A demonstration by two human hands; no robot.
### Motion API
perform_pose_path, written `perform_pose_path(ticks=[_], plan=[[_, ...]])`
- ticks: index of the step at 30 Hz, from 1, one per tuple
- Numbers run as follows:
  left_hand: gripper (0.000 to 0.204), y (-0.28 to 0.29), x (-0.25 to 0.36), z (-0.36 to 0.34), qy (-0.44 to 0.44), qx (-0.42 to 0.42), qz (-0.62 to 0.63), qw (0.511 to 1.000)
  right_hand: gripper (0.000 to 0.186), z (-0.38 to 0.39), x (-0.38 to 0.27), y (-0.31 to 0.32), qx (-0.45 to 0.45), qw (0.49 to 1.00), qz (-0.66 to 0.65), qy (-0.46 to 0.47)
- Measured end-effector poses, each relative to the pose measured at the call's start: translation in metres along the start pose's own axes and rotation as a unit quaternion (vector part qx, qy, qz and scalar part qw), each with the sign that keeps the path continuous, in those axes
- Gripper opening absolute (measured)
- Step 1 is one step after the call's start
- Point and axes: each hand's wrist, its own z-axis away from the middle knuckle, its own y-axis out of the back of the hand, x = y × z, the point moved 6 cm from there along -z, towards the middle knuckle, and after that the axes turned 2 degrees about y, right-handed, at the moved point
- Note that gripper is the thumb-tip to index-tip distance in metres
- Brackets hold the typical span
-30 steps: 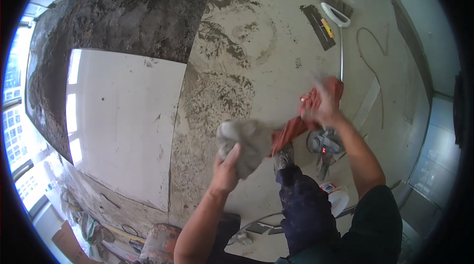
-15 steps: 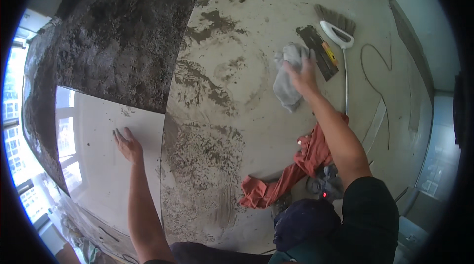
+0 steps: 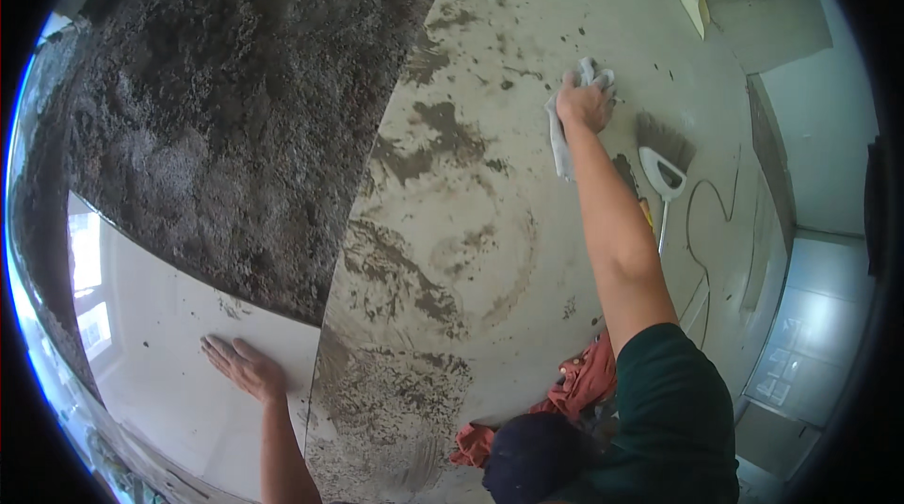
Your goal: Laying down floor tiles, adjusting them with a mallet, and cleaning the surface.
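My left hand (image 3: 245, 367) lies on the glossy white tile (image 3: 169, 325) at lower left, fingers stretched out. My right hand (image 3: 586, 99) grips a pale grey rag (image 3: 561, 146) and presses it on the greige floor (image 3: 485, 297), which is smeared with grey mortar. The rag is partly hidden under the hand and arm. Left of the smeared floor, beyond the white tile, lies a rough bed of dark mortar (image 3: 235, 99).
A broom (image 3: 666, 141) and a yellow-handled trowel (image 3: 646, 212), partly behind my arm, lie at right. A crumpled red cloth (image 3: 576, 382) is near my knee. A thin cable (image 3: 697, 250) curves rightward. A cream long-handled tool (image 3: 694, 9) lies at top right.
My right hand has left the red cloth and moved farther forward with the grey rag. My left hand released the rag and settled on the white tile. The view has shifted forward.
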Motion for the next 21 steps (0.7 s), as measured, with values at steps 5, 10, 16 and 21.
perform_pose_path(ticks=[5, 10, 16, 21], plan=[[0.064, 0.003, 0.005, -0.002, -0.01, -0.002, -0.007, 1.0, 0.08, -0.066, -0.073, -0.025, -0.02, 0.999, -0.033, -0.015], [0.063, 0.001, 0.012, -0.001, -0.001, 0.0, 0.005, 1.0, 0.078, -0.095, -0.163, -0.057, -0.014, 0.991, -0.029, 0.126], [0.062, 0.003, 0.013, -0.001, -0.001, 0.004, 0.005, 1.0, 0.064, -0.059, -0.211, -0.065, -0.136, 0.937, -0.011, 0.323], [0.061, -0.001, 0.007, -0.002, -0.009, 0.0, 0.004, 1.0, 0.049, 0.074, -0.214, -0.028, -0.064, 0.828, -0.198, 0.52]])
